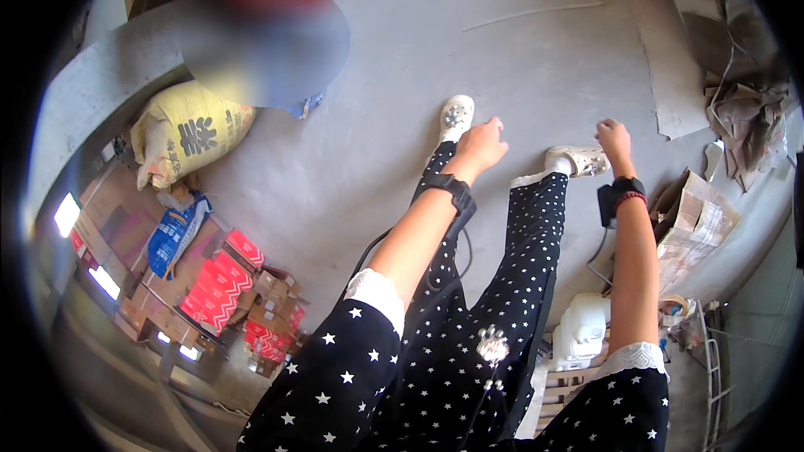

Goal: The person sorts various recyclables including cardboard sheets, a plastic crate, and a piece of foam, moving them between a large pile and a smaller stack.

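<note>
Both arms reach forward over the grey floor. My left hand [483, 146] is loosely closed, its fingers curled in, and no object shows in it. It hovers beside a cream clog [456, 117] on my one foot. My right hand [615, 141] is also curled closed, with nothing visible in it. Close by it is the other cream clog [589, 161]. Black straps with small devices sit on both wrists, the left strap [453, 192] and the right strap [618, 197], with cables running from them. A red bracelet lies beside the right strap.
At left lie a yellow sack [198, 130], a blue bag [177, 233] and stacked red boxes [219, 289]. Flattened cardboard [670, 75] and a brown paper bag [699, 218] are at right. A white plastic container [581, 331] stands near my right arm. A blurred round shape covers the upper left.
</note>
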`<state>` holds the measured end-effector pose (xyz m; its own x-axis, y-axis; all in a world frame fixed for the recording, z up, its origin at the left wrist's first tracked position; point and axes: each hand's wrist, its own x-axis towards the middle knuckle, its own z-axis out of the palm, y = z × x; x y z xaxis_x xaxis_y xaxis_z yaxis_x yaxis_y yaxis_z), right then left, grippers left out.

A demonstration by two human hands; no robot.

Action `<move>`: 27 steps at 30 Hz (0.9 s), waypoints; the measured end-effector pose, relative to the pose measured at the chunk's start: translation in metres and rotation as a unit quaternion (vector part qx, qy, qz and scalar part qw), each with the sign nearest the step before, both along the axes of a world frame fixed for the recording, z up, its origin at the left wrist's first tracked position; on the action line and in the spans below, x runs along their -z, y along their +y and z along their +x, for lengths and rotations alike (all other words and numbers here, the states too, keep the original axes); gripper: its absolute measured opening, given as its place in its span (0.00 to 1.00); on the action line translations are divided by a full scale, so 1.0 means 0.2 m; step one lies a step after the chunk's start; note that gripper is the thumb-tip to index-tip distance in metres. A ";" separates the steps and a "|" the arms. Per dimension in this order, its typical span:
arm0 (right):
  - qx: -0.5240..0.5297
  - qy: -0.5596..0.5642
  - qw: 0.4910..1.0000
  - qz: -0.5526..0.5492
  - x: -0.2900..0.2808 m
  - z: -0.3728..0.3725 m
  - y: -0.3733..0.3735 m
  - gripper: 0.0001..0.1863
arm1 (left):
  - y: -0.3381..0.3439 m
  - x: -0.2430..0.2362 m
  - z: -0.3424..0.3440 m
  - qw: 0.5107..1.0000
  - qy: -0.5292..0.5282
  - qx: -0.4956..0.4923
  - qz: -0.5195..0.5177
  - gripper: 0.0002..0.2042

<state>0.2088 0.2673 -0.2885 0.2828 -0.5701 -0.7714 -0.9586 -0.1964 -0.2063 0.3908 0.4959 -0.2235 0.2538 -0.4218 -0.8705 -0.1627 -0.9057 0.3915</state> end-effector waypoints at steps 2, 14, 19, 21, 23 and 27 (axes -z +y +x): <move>0.037 -0.066 0.997 0.028 -0.01 0.06 0.03 0.15 | -0.16 -0.03 -0.05 0.998 -0.013 0.026 -0.052 0.16; 0.090 -0.279 0.931 0.219 -0.66 -0.28 0.13 0.13 | -0.69 -0.11 -0.25 0.920 -0.238 0.291 0.116 0.15; 0.201 -0.162 0.958 0.124 -0.51 -1.34 -0.43 0.14 | -1.34 -0.26 -0.86 0.918 -0.133 0.374 -0.019 0.14; 0.330 -0.054 0.942 -0.043 -0.37 -1.90 -0.60 0.13 | -1.69 -0.36 -1.15 0.898 -0.094 0.419 -0.095 0.13; 0.387 0.094 0.905 -0.148 -0.39 -2.36 -0.84 0.13 | -2.01 -0.39 -1.34 0.874 -0.091 0.448 -0.166 0.13; 0.712 -0.121 0.691 -0.041 -0.34 -2.89 -1.18 0.09 | -2.52 -0.33 -1.59 0.848 -0.109 0.474 -0.210 0.10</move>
